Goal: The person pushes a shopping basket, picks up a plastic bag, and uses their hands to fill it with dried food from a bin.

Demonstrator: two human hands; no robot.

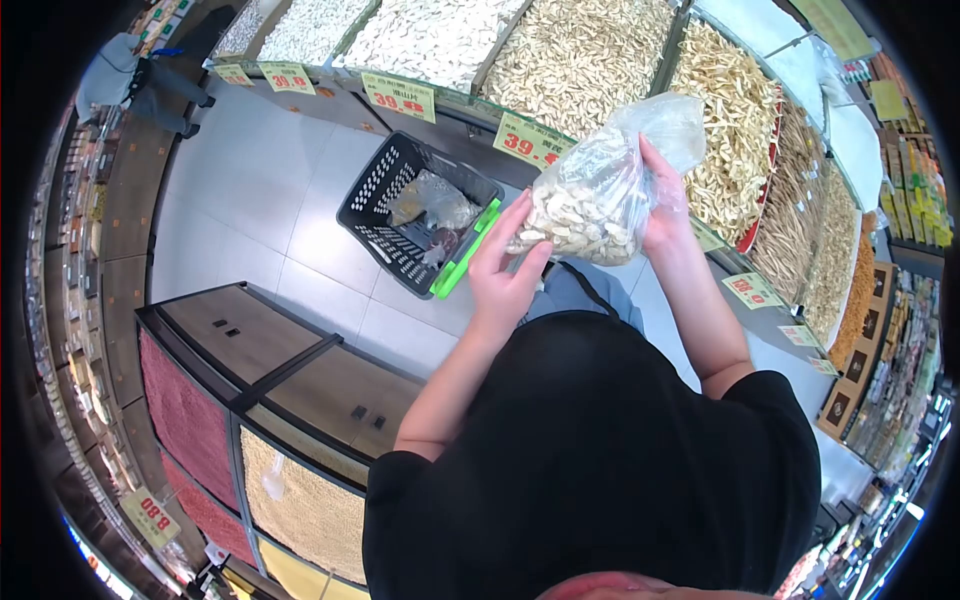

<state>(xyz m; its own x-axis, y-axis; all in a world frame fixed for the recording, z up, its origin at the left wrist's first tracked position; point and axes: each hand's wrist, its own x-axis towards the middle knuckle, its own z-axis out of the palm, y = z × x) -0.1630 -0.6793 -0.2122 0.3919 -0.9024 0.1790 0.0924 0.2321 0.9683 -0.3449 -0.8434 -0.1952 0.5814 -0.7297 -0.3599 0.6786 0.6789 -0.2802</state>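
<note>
A clear plastic bag [600,185] part-filled with pale dried slices hangs in front of me, above the floor. My left hand [505,270] cups its lower end from below. My right hand [665,205] grips the bag's side higher up, near its loose twisted top. Just beyond the bag lie open bins of the same kind of pale dried goods [580,55].
A black shopping basket [365,205] with a green handle stands on the tiled floor to the left, holding several filled bags. Yellow price tags [530,142] line the bin fronts. A low cabinet with bulk-goods bins [300,500] is at lower left. Another person [130,80] stands far off at upper left.
</note>
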